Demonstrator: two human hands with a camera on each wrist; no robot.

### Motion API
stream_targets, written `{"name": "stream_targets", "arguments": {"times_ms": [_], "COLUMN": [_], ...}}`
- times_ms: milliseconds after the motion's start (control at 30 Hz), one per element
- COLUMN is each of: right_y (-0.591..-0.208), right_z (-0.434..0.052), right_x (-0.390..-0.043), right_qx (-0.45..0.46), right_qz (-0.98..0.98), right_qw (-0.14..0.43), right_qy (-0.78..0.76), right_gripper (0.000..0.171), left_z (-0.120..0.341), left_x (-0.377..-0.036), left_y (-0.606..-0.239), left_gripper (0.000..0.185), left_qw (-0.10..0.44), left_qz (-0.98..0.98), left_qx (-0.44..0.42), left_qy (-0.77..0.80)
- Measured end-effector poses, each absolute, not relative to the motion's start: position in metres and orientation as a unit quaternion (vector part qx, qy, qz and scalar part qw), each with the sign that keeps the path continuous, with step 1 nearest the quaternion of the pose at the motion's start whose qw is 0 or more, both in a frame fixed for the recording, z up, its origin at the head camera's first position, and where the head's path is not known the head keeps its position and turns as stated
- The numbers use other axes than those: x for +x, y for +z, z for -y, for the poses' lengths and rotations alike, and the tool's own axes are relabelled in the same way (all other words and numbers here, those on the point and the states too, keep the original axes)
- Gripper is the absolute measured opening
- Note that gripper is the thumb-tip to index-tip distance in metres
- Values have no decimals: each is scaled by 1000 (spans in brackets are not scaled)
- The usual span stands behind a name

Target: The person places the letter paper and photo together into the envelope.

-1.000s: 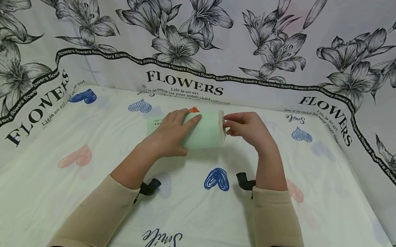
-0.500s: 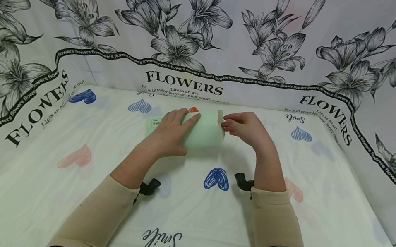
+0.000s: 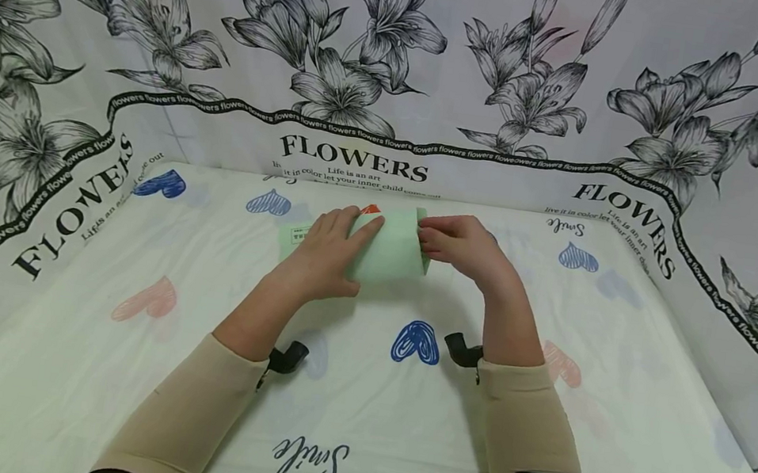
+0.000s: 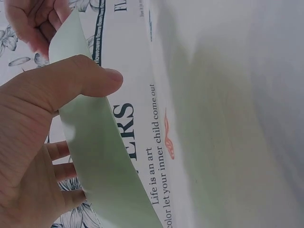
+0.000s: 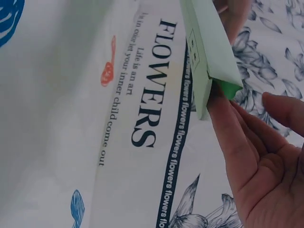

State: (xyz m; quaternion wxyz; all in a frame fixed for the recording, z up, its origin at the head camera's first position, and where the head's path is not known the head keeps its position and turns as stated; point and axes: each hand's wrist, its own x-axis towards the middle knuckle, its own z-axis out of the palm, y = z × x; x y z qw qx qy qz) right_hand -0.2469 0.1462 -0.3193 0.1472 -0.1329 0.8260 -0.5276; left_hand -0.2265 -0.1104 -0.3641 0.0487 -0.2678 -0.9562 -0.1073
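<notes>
A light green paper carton (image 3: 393,253) lies across both hands near the back of the table. My left hand (image 3: 324,257) grips it, thumb on one face and the other fingers behind, as the left wrist view shows. A small printed label (image 5: 194,50) is on one face of the carton. At its right end my right hand (image 3: 462,249) has extended fingertips against the edge. In the right wrist view the index finger (image 5: 231,128) reaches into the open end beside a folded flap (image 5: 230,89), while the thumb (image 5: 284,110) stands apart from the carton.
A white cloth (image 3: 358,394) printed with hearts and words covers the table. Behind it and along both sides hangs a white curtain (image 3: 501,181) with black flower drawings. Black wrist cameras sit at the sleeves, one camera (image 3: 287,358) by the left cuff.
My right hand has shifted slightly left, its fingertips now right at the carton's end. The pale pinkish strip seen there before has gone from view, and green shows instead. My left hand stays put.
</notes>
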Motion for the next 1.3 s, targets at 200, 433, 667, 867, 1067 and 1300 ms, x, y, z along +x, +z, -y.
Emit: {"name": "stream_targets", "arguments": {"times_ms": [200, 433, 667, 867, 1067, 1300], "right_y": [-323, -327, -330, -331, -334, -341], "right_z": [-141, -133, -134, -135, -132, -127], "right_x": [-247, -245, -247, -250, -249, -250], "right_qx": [-139, -151, -157, -155, -151, -167], "right_qz": [-810, -802, -782, -742, -748, -747], "right_qw": [157, 164, 168, 188, 198, 199], "right_qy": [-548, -555, -579, -625, -615, -612], "right_gripper": [74, 80, 75, 64, 62, 55], "left_z": [110, 109, 108, 108, 108, 105], "left_x": [-226, -226, -225, -225, -224, -223], "left_y": [-365, -365, -364, -363, -363, -363], "left_gripper": [109, 109, 110, 109, 108, 106], "left_qw": [52, 51, 49, 54, 56, 71], "left_qz": [956, 955, 955, 953, 949, 942], "left_qx": [-270, -274, -273, -277, -291, -312], "left_qy": [-101, -101, -101, -107, -111, -99]}}
